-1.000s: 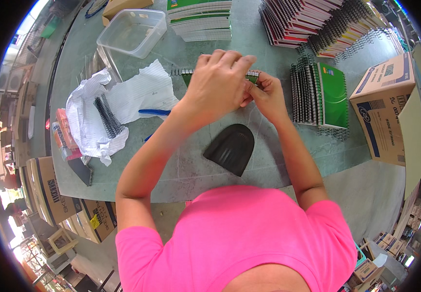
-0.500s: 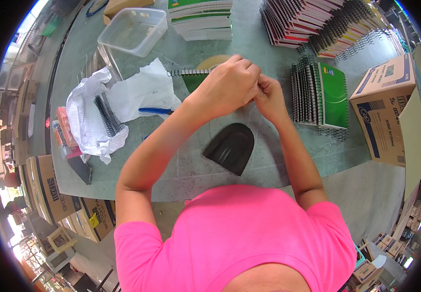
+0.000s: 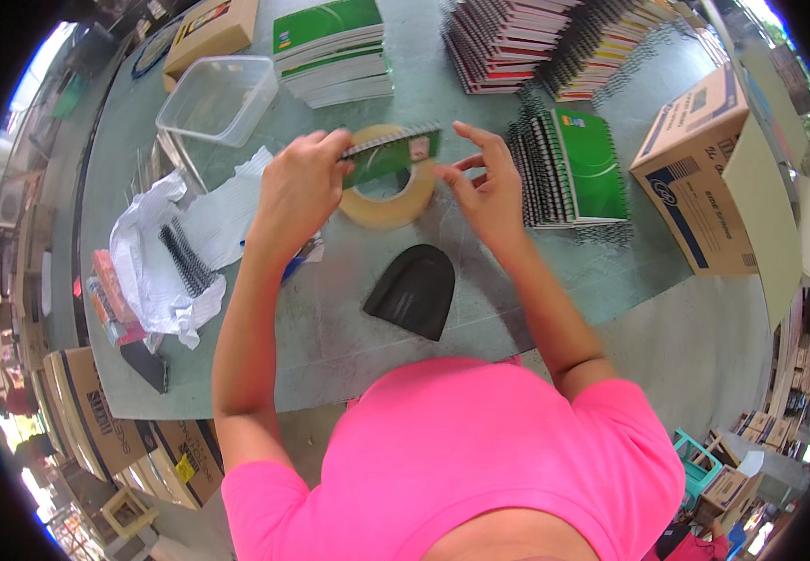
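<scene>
My left hand (image 3: 297,187) is closed on the left end of a small green spiral notebook (image 3: 396,154), which it holds tilted with the wire binding along its upper edge. Just off the notebook's right end, my right hand (image 3: 487,192) has its thumb and fingers spread, with nothing seen between them. Below the notebook lies a wide roll of yellowish tape (image 3: 386,211), partly covered by it. Nearer to me, a black half-oval pad (image 3: 414,292) rests on the table. A blue pen-like thing (image 3: 295,266) is mostly hidden beside my left wrist.
Green spiral notebooks (image 3: 592,168) are stacked at right, next to an open cardboard box (image 3: 704,206). Unbound green-covered pads (image 3: 330,56) and red-edged notebooks (image 3: 499,42) stand at the back. At left are a clear plastic tub (image 3: 218,98) and crumpled white paper (image 3: 148,252) holding black wire coils (image 3: 188,262).
My hands, together before, have come apart. My left hand has drawn left with the notebook, and my right hand has opened away from it. The whole view has shifted somewhat.
</scene>
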A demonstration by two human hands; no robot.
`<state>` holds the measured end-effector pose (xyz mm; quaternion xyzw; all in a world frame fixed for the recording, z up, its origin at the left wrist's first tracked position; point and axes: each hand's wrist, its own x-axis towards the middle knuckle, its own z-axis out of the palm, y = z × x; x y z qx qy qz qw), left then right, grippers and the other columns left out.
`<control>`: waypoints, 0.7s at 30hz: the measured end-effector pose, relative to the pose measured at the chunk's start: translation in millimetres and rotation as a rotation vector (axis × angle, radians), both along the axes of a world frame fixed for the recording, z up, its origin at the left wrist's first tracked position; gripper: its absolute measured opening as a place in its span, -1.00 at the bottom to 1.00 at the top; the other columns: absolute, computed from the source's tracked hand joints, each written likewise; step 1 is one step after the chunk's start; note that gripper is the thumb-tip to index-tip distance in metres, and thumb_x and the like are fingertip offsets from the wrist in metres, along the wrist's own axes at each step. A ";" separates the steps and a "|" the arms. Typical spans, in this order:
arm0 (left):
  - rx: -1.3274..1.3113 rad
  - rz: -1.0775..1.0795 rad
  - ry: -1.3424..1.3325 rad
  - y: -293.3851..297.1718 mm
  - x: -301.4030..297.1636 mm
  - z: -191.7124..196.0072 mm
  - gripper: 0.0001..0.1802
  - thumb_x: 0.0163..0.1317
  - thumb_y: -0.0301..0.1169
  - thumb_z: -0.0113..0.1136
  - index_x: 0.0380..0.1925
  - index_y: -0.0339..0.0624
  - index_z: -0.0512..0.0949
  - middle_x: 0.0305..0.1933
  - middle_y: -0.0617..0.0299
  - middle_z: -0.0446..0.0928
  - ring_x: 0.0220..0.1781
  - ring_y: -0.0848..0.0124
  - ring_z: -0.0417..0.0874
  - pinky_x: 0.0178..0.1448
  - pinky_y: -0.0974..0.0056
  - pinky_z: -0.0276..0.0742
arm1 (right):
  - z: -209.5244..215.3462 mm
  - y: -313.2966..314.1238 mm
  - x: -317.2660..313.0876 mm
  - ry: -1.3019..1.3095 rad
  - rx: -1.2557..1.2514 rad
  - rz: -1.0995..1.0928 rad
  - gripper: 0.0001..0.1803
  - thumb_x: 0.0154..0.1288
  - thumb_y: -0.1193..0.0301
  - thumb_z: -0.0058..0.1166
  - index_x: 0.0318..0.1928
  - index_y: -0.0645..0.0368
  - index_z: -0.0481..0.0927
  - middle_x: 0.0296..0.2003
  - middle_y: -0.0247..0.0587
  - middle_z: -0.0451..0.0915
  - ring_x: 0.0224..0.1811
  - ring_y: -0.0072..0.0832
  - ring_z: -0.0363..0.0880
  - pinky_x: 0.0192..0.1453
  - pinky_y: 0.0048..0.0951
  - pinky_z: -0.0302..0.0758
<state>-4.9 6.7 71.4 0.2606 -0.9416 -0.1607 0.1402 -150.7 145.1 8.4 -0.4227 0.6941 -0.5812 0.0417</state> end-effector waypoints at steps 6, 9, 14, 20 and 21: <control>-0.072 -0.268 0.176 27.8 1.0 14.9 -0.70 0.02 -0.47 0.21 -0.17 -0.15 0.55 -0.11 0.09 0.53 -0.02 0.12 0.48 0.04 0.16 0.40 | 49.2 21.2 -2.0 0.332 0.188 0.235 -0.52 0.14 0.45 0.14 0.12 0.02 0.46 -0.33 -0.16 0.61 -0.48 -0.40 0.53 -0.35 -0.43 0.48; -0.136 -0.171 0.510 34.5 -5.7 21.0 -0.66 0.03 -0.42 0.24 -0.12 -0.13 0.56 0.00 0.08 0.49 0.05 0.13 0.45 0.12 0.18 0.36 | 92.5 52.0 -9.3 0.201 0.252 0.249 -0.59 0.20 0.54 0.05 0.10 0.06 0.50 -0.17 -0.10 0.62 -0.35 -0.63 0.58 -0.30 -0.55 0.51; -0.149 -0.090 0.555 28.6 -9.0 9.8 -0.65 0.03 -0.41 0.26 -0.11 -0.11 0.56 0.06 0.07 0.44 0.12 0.14 0.40 0.18 0.17 0.31 | 116.0 87.2 -43.9 0.610 0.159 -0.295 -0.62 0.24 0.49 0.00 0.09 0.17 0.46 -0.10 -0.02 0.57 -0.05 -0.20 0.57 -0.01 -0.34 0.49; -0.032 -0.163 0.466 42.3 -11.3 -7.6 -0.68 0.02 -0.42 0.26 -0.15 -0.12 0.58 0.04 0.07 0.45 0.13 0.12 0.37 0.16 0.14 0.32 | 22.8 71.0 -42.3 0.827 0.586 -0.311 -0.47 0.29 0.36 -0.07 0.21 0.36 0.24 0.21 0.13 0.26 0.33 0.04 0.10 0.34 -0.04 0.08; -0.015 -0.157 0.457 41.6 -10.6 -7.7 -0.67 0.01 -0.42 0.26 -0.15 -0.13 0.58 0.04 0.07 0.45 0.13 0.12 0.37 0.16 0.14 0.32 | 22.8 70.8 -41.8 0.841 0.610 -0.317 -0.48 0.29 0.36 -0.09 0.21 0.35 0.23 0.22 0.14 0.24 0.33 0.07 0.08 0.34 -0.02 0.07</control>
